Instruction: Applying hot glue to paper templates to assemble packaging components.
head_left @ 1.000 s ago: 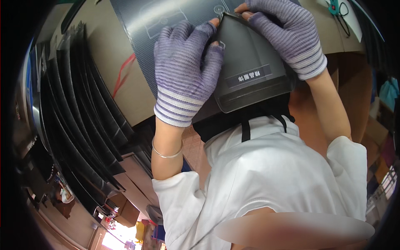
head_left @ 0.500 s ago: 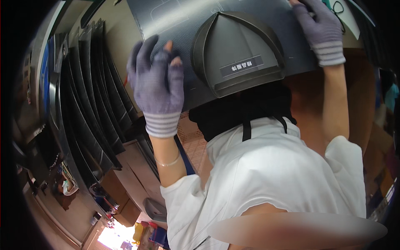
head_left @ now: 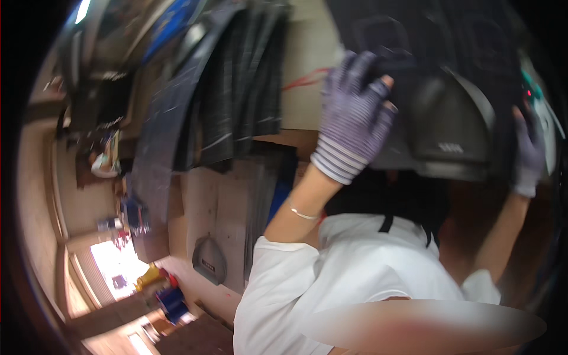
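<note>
A dark sheet point(head_left: 378, 44) with pale outlined shapes lies in front of me. On its near part rests a dark grey dome-shaped piece point(head_left: 452, 118) with a peaked top, a raised rim and a small label, all smeared by motion. My left hand point(head_left: 355, 112), in a striped purple-grey glove with two bare fingertips, is at the sheet's left edge, fingers stretched out and nothing gripped. My right hand point(head_left: 530, 151), also gloved, is beside the sheet's right edge. Blur hides whether its fingers grip that edge.
Several long dark sheets point(head_left: 234, 89) hang in a row on the left. A red strap point(head_left: 305, 79) shows beside my left hand. Lower left, another grey domed piece point(head_left: 209, 260) lies against a pale surface. Yellow point(head_left: 149, 277) and blue point(head_left: 171, 305) objects are near a bright opening.
The whole view has swung leftward, so the sheet, the domed piece and both hands appear farther right and lower. My left hand's fingers are less spread. Everything is more blurred.
</note>
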`<state>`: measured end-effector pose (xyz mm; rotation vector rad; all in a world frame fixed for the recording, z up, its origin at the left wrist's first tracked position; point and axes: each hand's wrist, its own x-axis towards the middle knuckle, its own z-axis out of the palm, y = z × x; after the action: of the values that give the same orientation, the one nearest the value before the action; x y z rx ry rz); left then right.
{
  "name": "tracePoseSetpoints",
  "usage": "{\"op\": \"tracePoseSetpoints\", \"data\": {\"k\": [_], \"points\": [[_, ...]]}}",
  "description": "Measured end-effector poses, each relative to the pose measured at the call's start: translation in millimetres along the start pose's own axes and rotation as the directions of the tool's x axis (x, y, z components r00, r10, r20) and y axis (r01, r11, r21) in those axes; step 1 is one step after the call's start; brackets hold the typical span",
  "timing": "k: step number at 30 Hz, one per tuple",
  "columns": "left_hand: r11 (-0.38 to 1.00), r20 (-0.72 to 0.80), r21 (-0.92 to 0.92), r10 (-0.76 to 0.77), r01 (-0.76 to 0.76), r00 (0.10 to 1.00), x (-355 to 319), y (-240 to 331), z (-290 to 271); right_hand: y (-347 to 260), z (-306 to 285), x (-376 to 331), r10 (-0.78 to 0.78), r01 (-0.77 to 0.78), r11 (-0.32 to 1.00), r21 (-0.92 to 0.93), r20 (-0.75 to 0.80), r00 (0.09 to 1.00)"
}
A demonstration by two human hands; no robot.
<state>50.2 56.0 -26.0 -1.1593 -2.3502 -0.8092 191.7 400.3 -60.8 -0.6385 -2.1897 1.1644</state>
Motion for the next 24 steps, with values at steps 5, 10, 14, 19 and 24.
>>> {"op": "tracePoseSetpoints", "data": {"k": [5,10,14,19,24], "points": [[0.999,0.111,-0.047,-0.019,0.024,0.994,16,-37,12,-41,39,14,-0.222,0.225,0.916,-0.331,0.047,0.974],[0.993,0.098,-0.111,-0.022,0.033,0.995,4,-12,-8,-75,17,-24,-0.275,0.373,0.868,-0.327,0.309,0.910],[0.945,0.144,-0.309,-0.068,0.110,0.987,-16,9,-1,-91,32,-51,-0.240,0.272,0.960,-0.060,0.317,0.918],[0.944,0.126,-0.311,-0.072,0.109,0.989,-19,5,4,-93,35,-53,-0.023,0.090,0.981,-0.170,0.358,0.933],[0.920,0.113,-0.382,-0.051,0.091,0.992,-16,-3,8,-104,33,-46,0.093,-0.028,0.985,-0.172,0.384,0.919]]}}
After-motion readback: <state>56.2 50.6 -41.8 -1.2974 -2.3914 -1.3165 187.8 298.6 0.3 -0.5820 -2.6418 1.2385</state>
